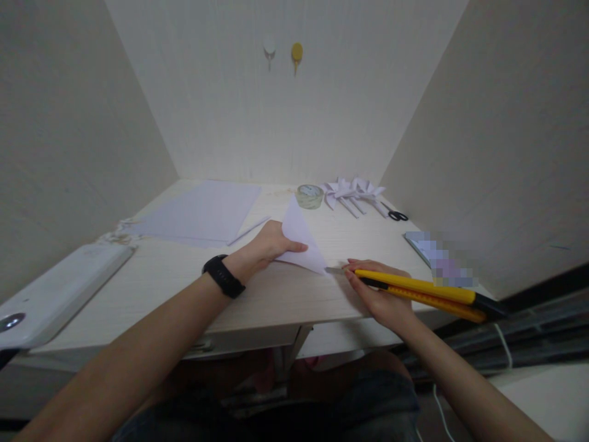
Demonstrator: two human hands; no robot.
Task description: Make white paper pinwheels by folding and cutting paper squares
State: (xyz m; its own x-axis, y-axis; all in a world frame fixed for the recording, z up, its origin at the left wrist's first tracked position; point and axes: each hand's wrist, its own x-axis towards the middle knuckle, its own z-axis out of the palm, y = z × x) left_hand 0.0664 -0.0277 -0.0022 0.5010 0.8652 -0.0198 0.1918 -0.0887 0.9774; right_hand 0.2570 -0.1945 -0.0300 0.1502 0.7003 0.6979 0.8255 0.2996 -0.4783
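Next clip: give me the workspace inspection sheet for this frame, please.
Surface: pale wooden desk, set between walls.
Job's things: folded paper, raised off the desk; yellow utility knife, blade tip at the paper's lower corner.
Clutter: flat sheets, tape roll, paper shapes, scissors, white device at the left edge.
Hands: left hand grips the folded paper; right hand grips the utility knife.
Cables: white cable, lower right, off the desk.
Surroundings: plain walls, two hooks on the back wall.
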